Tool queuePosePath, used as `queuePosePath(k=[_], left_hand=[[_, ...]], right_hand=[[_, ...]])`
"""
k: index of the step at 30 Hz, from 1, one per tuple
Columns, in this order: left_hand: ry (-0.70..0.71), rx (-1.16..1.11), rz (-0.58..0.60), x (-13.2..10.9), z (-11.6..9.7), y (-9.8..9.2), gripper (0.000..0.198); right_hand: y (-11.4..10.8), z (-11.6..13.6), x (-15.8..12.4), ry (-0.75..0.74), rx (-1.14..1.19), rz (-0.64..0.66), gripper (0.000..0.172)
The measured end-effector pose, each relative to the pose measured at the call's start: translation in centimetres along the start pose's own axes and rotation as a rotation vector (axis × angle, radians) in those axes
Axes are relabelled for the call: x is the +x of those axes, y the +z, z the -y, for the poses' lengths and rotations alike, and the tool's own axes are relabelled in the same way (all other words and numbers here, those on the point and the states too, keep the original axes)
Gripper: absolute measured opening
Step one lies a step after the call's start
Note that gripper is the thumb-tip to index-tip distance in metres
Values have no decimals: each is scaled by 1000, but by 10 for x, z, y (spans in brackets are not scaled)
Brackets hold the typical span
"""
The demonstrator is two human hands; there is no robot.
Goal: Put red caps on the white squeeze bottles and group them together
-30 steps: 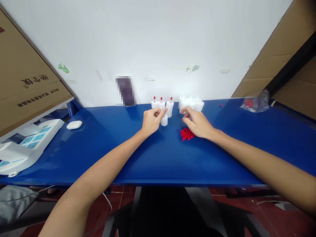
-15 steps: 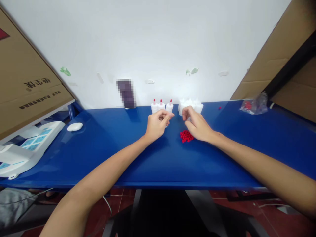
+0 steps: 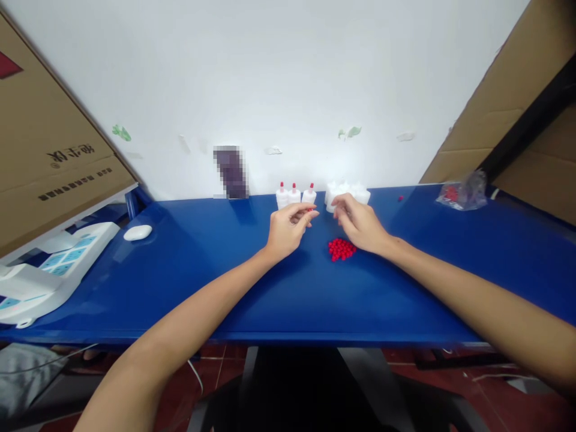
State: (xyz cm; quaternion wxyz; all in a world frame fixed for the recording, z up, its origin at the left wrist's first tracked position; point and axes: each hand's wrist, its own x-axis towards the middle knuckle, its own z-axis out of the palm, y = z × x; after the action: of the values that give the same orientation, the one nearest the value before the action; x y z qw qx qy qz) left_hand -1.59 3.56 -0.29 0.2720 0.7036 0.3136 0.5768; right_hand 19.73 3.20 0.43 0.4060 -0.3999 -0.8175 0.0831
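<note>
My left hand (image 3: 288, 228) is closed in a pinch, and a bit of a small red cap (image 3: 310, 210) shows between thumb and fingertips. To its right, my right hand (image 3: 362, 225) has its fingers curled together; whatever they may hold is hidden. Just below the right hand lies a pile of small red caps (image 3: 342, 249) on the blue table (image 3: 279, 300). Behind my left hand stand three white bottles (image 3: 293, 197) with red-tipped nozzles. More white bottles (image 3: 330, 195) are grouped behind my right hand, which partly covers them.
A clear plastic bag (image 3: 465, 195) with red pieces lies at the back right, and a single red cap (image 3: 400, 198) left of it. On the left are a white case (image 3: 137, 233), a white device (image 3: 67, 264) and a cardboard box (image 3: 58, 144). A white wall (image 3: 288, 90) closes the back.
The left fingers have shifted slightly, so the red cap in them now shows. My right hand has curled its fingers closer and uncovered more of the pile.
</note>
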Motion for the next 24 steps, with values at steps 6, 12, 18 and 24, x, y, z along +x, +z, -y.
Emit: queuePosePath(k=[6, 12, 18, 24], left_hand=[[268, 220, 45, -4, -6, -1, 15], [486, 295, 205, -10, -11, 2, 11], [550, 286, 250, -14, -12, 5, 13], [441, 268, 260, -14, -14, 3, 13]], right_hand=[[-11, 20, -5, -33, 57, -31, 8], [-11, 31, -6, 20, 133, -86, 13], [-9, 36, -8, 94, 350, 26, 12], [-5, 38, -13, 51, 430, 56, 16]])
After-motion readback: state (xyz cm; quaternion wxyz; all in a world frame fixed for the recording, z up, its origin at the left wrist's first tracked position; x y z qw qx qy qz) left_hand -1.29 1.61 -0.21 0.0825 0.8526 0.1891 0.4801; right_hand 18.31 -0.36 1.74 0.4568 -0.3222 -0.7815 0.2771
